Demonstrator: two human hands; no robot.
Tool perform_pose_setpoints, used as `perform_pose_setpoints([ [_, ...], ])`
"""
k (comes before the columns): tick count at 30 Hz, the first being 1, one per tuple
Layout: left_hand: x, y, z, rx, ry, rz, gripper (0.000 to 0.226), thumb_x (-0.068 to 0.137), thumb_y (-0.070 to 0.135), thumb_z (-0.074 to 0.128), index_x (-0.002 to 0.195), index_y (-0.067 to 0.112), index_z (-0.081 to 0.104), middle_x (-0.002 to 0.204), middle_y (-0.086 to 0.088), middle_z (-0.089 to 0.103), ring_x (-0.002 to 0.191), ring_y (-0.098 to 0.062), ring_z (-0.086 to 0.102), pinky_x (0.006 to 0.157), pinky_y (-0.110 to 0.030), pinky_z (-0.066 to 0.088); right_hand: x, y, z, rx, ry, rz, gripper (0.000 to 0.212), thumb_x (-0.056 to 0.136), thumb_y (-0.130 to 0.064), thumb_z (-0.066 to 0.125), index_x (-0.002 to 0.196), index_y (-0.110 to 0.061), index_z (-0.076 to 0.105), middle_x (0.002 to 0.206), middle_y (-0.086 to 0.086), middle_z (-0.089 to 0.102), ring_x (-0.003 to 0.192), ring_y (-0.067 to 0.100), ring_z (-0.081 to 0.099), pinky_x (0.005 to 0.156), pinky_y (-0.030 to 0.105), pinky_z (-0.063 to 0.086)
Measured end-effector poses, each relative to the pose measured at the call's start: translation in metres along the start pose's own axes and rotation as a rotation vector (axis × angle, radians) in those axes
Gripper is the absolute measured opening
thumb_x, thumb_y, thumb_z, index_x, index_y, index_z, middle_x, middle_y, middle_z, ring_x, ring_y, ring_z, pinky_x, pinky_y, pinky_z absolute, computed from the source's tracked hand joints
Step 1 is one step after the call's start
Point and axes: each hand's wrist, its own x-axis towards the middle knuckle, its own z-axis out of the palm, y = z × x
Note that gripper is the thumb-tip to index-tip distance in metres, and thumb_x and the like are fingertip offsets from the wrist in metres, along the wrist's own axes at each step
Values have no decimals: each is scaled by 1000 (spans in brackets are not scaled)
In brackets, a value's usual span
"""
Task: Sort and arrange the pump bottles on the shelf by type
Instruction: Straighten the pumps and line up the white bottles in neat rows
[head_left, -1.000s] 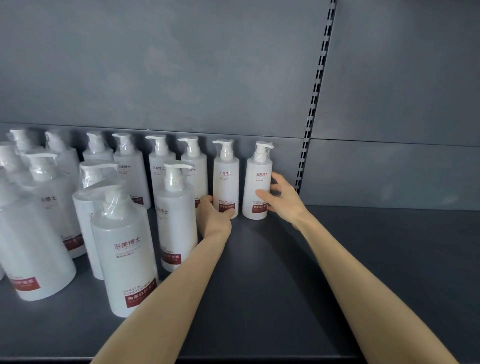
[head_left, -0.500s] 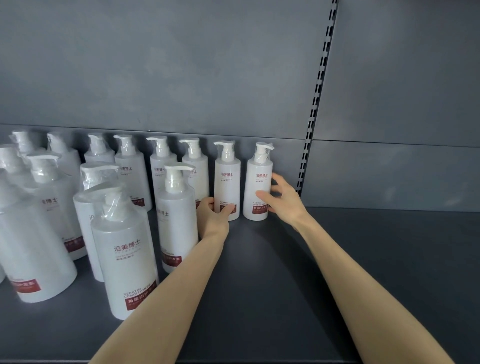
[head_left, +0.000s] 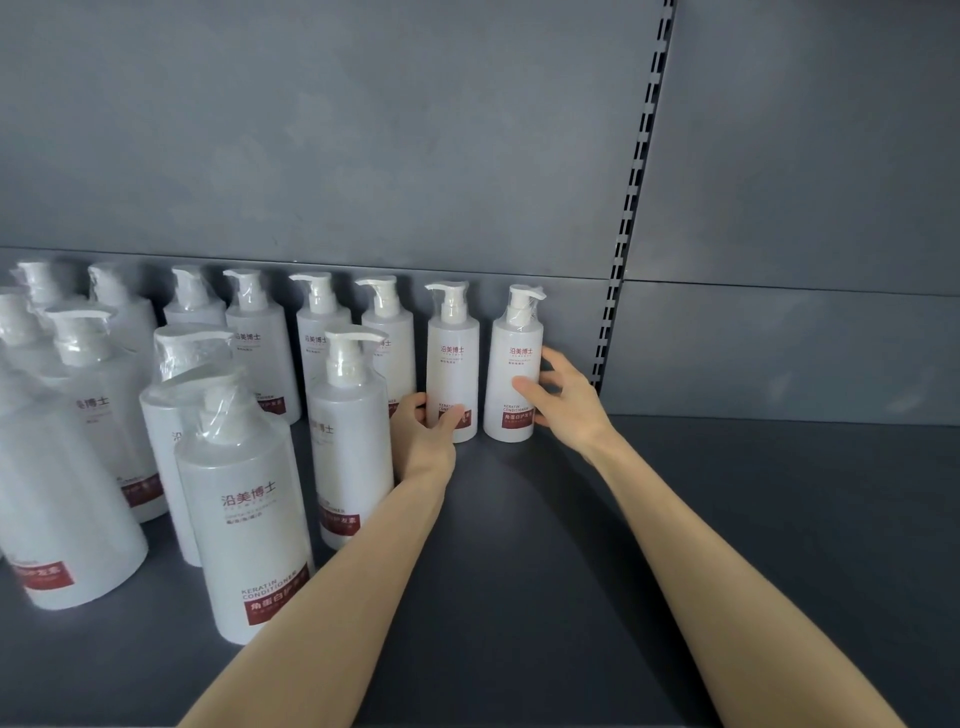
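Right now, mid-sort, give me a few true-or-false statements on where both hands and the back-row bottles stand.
1. The right hand holds the rightmost back-row bottle. True.
2. The left hand lies flat on the shelf, touching no bottle. False: it grips the low part of the neighbouring bottle.
3. Both held bottles stand upright. True.
4. More bottles stand right of the slotted upright. False: every bottle in view stands left of it.
5. Clear film wraps the pump heads. True.
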Motion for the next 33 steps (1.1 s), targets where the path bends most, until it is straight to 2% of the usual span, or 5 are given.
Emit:
perform_pose_setpoints([
  [4,0,1,1,7,13,-5,41,82,14,71,118,3,57,113,-12,64,92,-19,57,82,-24,42,-1,-1,0,-5,8,-5,55,90,-25,63,140,-27,41,125,4,60,116,23,57,100,49,47],
  [10,3,0,3,52,0,-2,46,82,16,72,122,4,54,119,-12,63,107,-27,59,92,-31,45,-2,-3,2,-9,39,-13,53,90,-22,64,138,-25,42,124,6,61,114,24,59,98,50,49],
  [33,2,3,1,102,-30,-12,49,84,16,70,128,6,51,125,-12,59,110,-26,58,92,-31,43,-7,-11,2,-38,54,-5,55,89,-22,64,140,-23,42,126,8,61,116,25,58,97,51,49],
])
